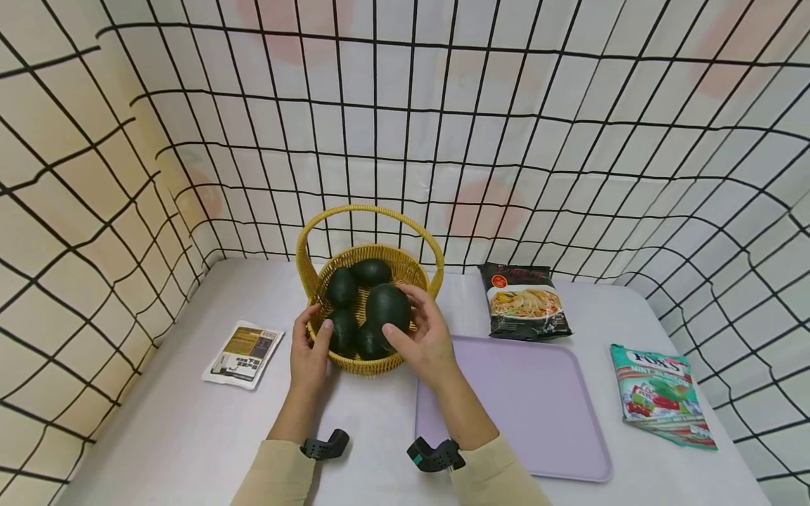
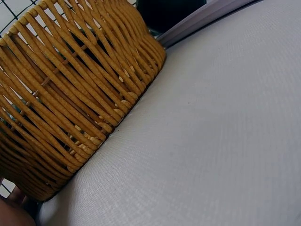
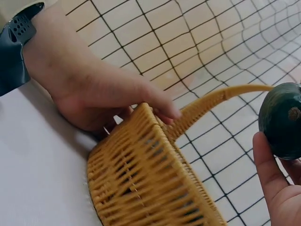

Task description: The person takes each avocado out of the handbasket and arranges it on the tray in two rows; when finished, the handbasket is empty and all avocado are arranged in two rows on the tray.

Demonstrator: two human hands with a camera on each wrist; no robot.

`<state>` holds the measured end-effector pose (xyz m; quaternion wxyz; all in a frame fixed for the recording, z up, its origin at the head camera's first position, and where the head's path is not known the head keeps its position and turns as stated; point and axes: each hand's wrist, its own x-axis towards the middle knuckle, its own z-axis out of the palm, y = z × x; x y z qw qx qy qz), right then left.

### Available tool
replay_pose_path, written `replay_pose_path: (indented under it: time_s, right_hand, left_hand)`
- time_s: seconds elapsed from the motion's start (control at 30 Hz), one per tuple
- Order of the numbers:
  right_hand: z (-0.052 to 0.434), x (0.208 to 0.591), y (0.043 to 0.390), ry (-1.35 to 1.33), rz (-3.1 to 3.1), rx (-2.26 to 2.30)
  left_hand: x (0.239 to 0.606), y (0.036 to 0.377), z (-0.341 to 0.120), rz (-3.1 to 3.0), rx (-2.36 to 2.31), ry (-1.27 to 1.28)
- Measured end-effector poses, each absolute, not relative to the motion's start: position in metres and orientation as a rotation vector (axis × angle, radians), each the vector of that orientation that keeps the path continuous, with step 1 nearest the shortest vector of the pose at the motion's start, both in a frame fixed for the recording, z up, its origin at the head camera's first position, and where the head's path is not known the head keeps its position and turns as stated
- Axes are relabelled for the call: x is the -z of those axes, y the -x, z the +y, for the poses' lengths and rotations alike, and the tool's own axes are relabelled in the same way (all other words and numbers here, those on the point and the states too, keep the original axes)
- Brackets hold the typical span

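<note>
A yellow wicker basket [image 1: 316, 280] with an arched handle stands on the grey table and holds several dark green avocados [image 1: 344, 287]. My right hand [image 1: 422, 336] grips one avocado [image 1: 387, 307] just above the basket's near right rim; the fruit [image 3: 281, 121] shows at the right edge of the right wrist view. My left hand [image 1: 308, 349] holds the basket's near left rim, thumb over the edge; it [image 3: 91, 92] clasps the weave [image 3: 146, 179] in the right wrist view. The left wrist view shows only the basket wall [image 2: 66, 89] and the table.
A lilac tray [image 1: 538, 407] lies right of the basket. A dark noodle packet [image 1: 524, 301] sits behind it, a green mint candy bag [image 1: 661, 393] at far right, a small brown-and-white sachet [image 1: 243, 353] at left. Grid-patterned cloth walls enclose the table.
</note>
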<state>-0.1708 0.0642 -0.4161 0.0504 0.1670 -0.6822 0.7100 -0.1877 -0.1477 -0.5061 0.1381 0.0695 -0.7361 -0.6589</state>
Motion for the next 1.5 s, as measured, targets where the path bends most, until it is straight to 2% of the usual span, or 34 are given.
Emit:
replay_pose_path:
  time_s: [0.43,1.5]
  right_hand:
    - [0.116,0.417,0.154,-0.361,-2.146,-2.077]
    - [0.255,0.450,0.159,0.196,-2.695,-1.407]
  left_hand:
    - [0.507,0.187,-0.147,-2.127,1.924,-0.210]
    - [0.508,0.187,-0.148,-2.149,1.935,-0.211]
